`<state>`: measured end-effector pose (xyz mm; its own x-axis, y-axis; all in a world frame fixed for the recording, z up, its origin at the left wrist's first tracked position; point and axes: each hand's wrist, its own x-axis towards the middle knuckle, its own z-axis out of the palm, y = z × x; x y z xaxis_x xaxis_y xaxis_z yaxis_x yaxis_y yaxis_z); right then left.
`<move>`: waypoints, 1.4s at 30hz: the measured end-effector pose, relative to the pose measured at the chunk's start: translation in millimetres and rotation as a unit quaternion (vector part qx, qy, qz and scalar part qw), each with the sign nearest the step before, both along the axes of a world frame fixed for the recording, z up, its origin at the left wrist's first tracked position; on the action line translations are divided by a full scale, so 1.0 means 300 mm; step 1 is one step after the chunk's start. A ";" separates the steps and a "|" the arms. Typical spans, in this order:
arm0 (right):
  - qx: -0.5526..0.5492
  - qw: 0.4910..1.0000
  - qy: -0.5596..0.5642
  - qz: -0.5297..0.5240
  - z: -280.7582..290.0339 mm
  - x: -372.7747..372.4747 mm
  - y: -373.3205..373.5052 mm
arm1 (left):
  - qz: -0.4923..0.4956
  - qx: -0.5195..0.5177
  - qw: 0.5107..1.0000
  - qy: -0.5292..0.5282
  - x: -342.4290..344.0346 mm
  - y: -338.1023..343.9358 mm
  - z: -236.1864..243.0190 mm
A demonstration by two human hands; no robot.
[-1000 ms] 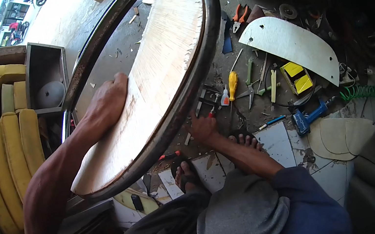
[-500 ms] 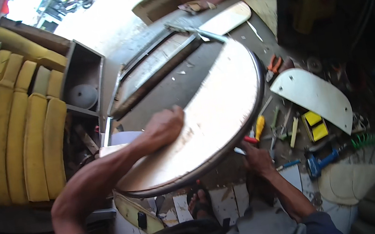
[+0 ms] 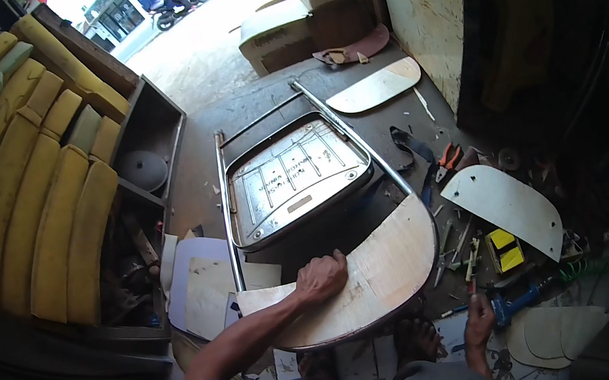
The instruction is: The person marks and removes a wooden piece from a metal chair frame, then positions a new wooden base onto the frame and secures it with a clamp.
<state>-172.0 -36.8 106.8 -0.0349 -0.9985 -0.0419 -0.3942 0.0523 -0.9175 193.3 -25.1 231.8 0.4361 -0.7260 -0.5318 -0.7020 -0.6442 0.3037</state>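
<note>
A curved pale plywood board (image 3: 391, 252) lies across the near end of a folding chair's tubular metal frame (image 3: 226, 203), whose metal panel (image 3: 294, 175) lies farther away. My left hand (image 3: 321, 277) grips the board's inner edge near its middle, fingers curled over it. My right hand (image 3: 477, 318) is closed on a slim red-handled tool (image 3: 472, 287), held upright to the right of the board; its upper end is hard to make out against the clutter behind.
Yellow foam pads (image 3: 65, 230) fill the left shelf. White cut panels (image 3: 502, 213), orange pliers (image 3: 448, 164), a yellow box (image 3: 504, 249) and a blue drill (image 3: 513, 304) lie at right. An upholstered piece (image 3: 275, 38) stands by the doorway, with someone on a motorbike (image 3: 172, 3) outside.
The frame and board have been lowered from a raised, tilted position to lie flat. My right hand has moved rightward from beneath the board, holding the red-handled tool. The view now reaches farther outside.
</note>
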 end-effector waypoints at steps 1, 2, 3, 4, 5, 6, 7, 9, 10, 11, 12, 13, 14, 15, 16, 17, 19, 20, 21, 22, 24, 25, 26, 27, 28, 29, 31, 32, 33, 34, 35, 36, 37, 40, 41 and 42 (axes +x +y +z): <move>-0.018 1.000 -0.001 -0.011 -0.008 -0.046 -0.016 | -0.005 -0.020 1.000 -0.011 0.001 0.019 -0.083; -0.031 0.999 0.005 -0.020 -0.002 -0.086 -0.008 | -0.017 -0.026 0.999 -0.024 0.010 0.027 -0.157; -0.035 0.999 0.038 -0.018 0.040 -0.094 -0.010 | -0.027 -0.027 0.999 -0.030 0.015 0.049 -0.233; -0.037 0.996 0.078 -0.018 0.086 -0.106 -0.012 | -0.041 -0.026 0.998 -0.029 -0.009 0.087 -0.300; 0.072 0.996 0.037 -0.045 0.097 -0.118 -0.024 | -0.097 -0.067 0.990 -0.073 -0.014 0.099 -0.296; 0.066 0.996 0.045 -0.049 0.124 -0.132 -0.005 | -0.083 -0.056 0.994 -0.054 -0.019 0.129 -0.378; 0.061 0.995 0.054 -0.050 0.156 -0.125 0.013 | -0.084 -0.055 0.994 -0.050 -0.039 0.142 -0.397; 0.023 0.998 0.043 -0.033 0.178 -0.101 0.025 | -0.068 -0.050 0.995 -0.050 -0.052 0.151 -0.427; -0.006 0.999 0.031 -0.018 0.179 -0.086 0.027 | -0.052 -0.041 0.997 -0.047 -0.050 0.165 -0.473; 0.008 1.000 0.026 0.002 0.211 -0.062 0.035 | -0.037 -0.025 0.998 -0.044 -0.046 0.186 -0.505; 0.022 0.999 0.023 0.023 0.231 -0.034 0.034 | -0.023 -0.033 0.998 -0.054 -0.037 0.197 -0.539; 0.031 0.999 0.014 0.034 0.239 -0.009 0.028 | -0.015 -0.039 0.997 -0.058 -0.041 0.206 -0.572; 0.038 0.998 0.006 0.048 0.250 0.022 0.019 | -0.004 -0.047 0.997 -0.062 -0.044 0.211 -0.588; 0.045 0.997 -0.006 0.059 0.257 0.057 0.012 | 0.013 -0.054 0.997 -0.055 -0.045 0.224 -0.603; 0.035 0.997 -0.015 0.070 0.257 0.086 -0.013 | 0.012 -0.056 0.997 -0.054 -0.045 0.213 -0.600; 0.029 0.996 -0.022 0.080 0.258 0.109 -0.025 | 0.011 -0.057 0.997 -0.052 -0.048 0.206 -0.596; 0.031 0.994 -0.018 0.105 0.284 0.152 -0.027 | 0.014 -0.060 0.997 -0.049 -0.046 0.203 -0.594; 0.037 0.992 -0.018 0.120 0.295 0.179 -0.034 | 0.018 -0.061 0.997 -0.049 -0.042 0.206 -0.596; 0.046 0.990 -0.015 0.135 0.310 0.204 -0.038 | 0.022 -0.062 0.997 -0.048 -0.042 0.210 -0.599; 0.053 0.987 -0.015 0.148 0.323 0.227 -0.041 | 0.022 -0.064 0.997 -0.047 -0.038 0.208 -0.594; 0.077 0.981 -0.038 0.172 0.333 0.266 -0.048 | 0.022 -0.068 0.996 -0.046 -0.037 0.208 -0.586; 0.083 0.977 -0.052 0.191 0.343 0.289 -0.054 | 0.026 -0.068 0.997 -0.039 -0.039 0.203 -0.584; 0.145 0.966 -0.065 0.203 0.344 0.302 -0.067 | 0.029 -0.066 0.997 -0.035 -0.035 0.203 -0.583; 0.207 0.951 -0.077 0.215 0.343 0.316 -0.083 | 0.032 -0.065 0.997 -0.031 -0.032 0.204 -0.583; 0.270 0.931 -0.089 0.229 0.337 0.335 -0.095 | 0.035 -0.065 0.997 -0.030 -0.025 0.213 -0.585; 0.280 0.924 -0.065 0.252 0.306 0.356 -0.097 | 0.033 -0.067 0.997 -0.028 -0.022 0.215 -0.585; 0.268 0.923 -0.026 0.275 0.156 0.374 -0.071 | 0.030 -0.080 0.996 -0.023 -0.018 0.210 -0.582; 0.262 0.921 -0.005 0.288 0.086 0.382 -0.060 | 0.030 -0.090 0.995 -0.020 -0.019 0.206 -0.576; 0.255 0.922 0.012 0.291 0.039 0.386 -0.040 | 0.028 -0.098 0.995 -0.015 -0.021 0.209 -0.571; 0.246 0.923 0.029 0.296 0.008 0.405 -0.023 | 0.022 -0.087 0.996 -0.005 -0.013 0.209 -0.567; 0.237 0.923 0.045 0.301 -0.016 0.414 -0.007 | 0.014 -0.076 0.997 0.006 -0.005 0.208 -0.562; 0.231 0.923 0.067 0.300 -0.035 0.415 0.009 | 0.005 -0.066 0.998 0.018 -0.003 0.212 -0.554; 0.224 0.923 0.091 0.301 -0.037 0.426 0.018 | 0.024 -0.083 0.996 0.023 -0.003 0.223 -0.563; 0.200 0.919 0.150 0.306 -0.029 0.439 0.018 | 0.056 -0.109 0.991 0.045 -0.001 0.239 -0.560; 0.181 0.919 0.169 0.308 -0.023 0.444 0.018 | 0.054 -0.101 0.992 0.057 0.000 0.235 -0.541; 0.161 0.918 0.188 0.309 -0.021 0.446 0.018 | 0.051 -0.094 0.992 0.069 0.000 0.227 -0.523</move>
